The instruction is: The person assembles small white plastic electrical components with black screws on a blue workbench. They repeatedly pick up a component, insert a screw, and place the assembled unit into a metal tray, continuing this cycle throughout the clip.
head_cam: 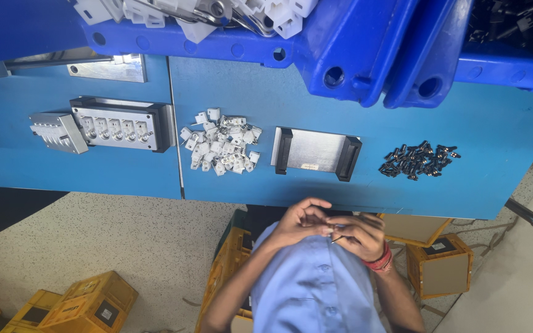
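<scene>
Bright blue table point(476, 179), same blue on the bins point(365, 55); white plastic parts point(220, 148) next to a silver plate point(316, 151) with black ends. Dark little metal pieces point(419, 160); yellow crates point(94, 302) on a speckled grey floor point(124, 240).

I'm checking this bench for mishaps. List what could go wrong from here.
1. The hands, left hand and right hand, pinch a small part off the table edge; dropped, it likely falls to the floor.
2. The loose dark pins could scatter if brushed.
</scene>
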